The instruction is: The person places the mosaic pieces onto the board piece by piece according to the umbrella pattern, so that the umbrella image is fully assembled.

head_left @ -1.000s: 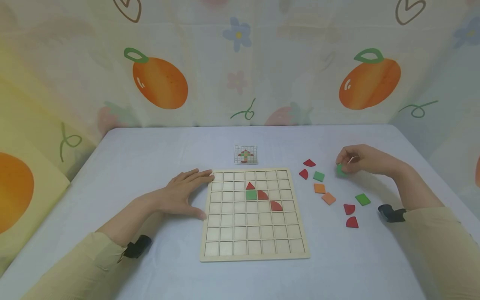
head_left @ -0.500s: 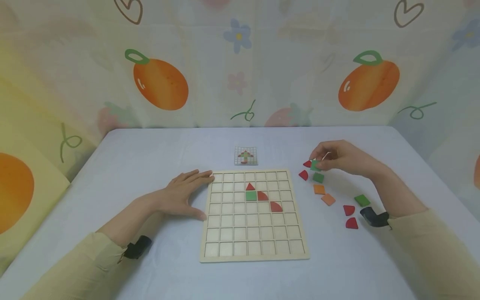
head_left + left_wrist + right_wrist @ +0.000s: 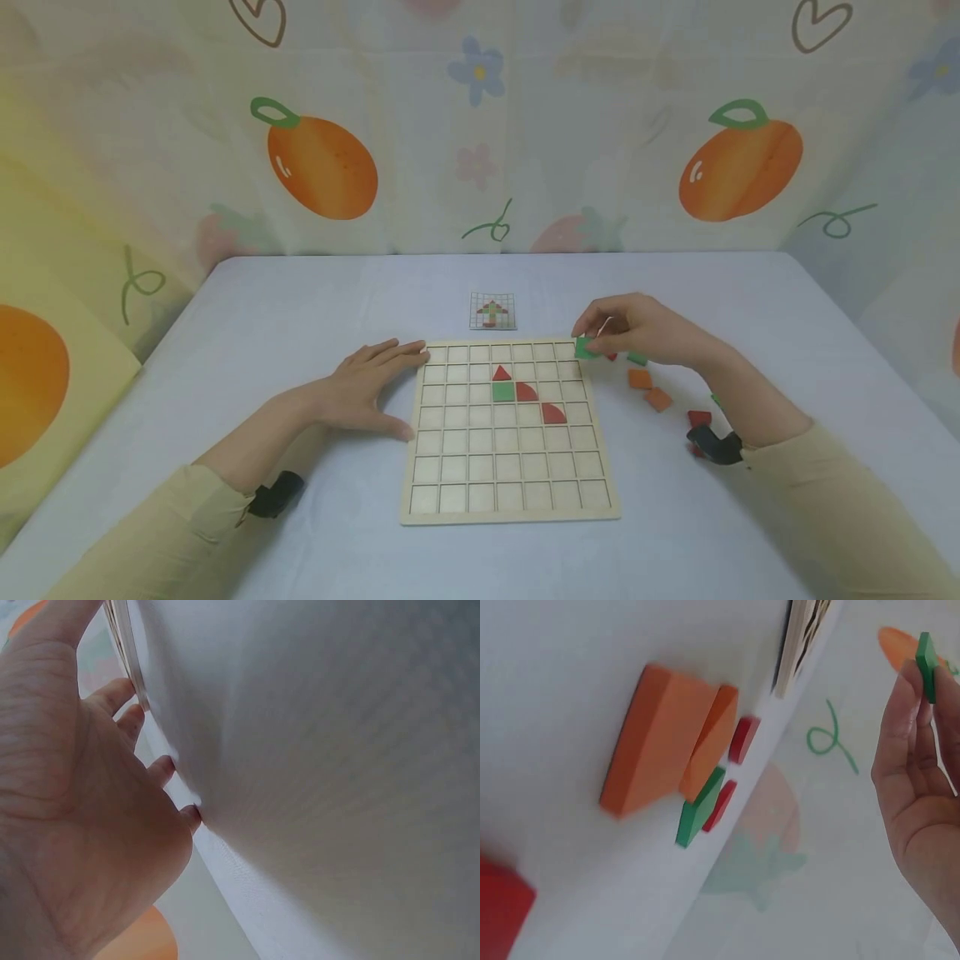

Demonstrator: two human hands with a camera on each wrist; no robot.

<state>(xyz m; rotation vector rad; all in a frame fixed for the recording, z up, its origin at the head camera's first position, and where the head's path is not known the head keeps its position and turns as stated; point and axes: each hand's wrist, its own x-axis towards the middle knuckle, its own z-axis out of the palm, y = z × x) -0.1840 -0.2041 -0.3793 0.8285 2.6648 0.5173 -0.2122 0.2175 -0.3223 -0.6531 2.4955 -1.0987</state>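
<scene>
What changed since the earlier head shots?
The right hand carried a green square, pinched throughout, leftward to the far right corner of the board; nothing was let go. The left hand stayed at the board's left edge; the card and placed pieces didn't move.

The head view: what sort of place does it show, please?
Probably a screened-off table corner, perhaps arranged for play or filming. The white table has a fruit-printed backdrop behind it, and a gridded board on it holds a few coloured pieces.
</scene>
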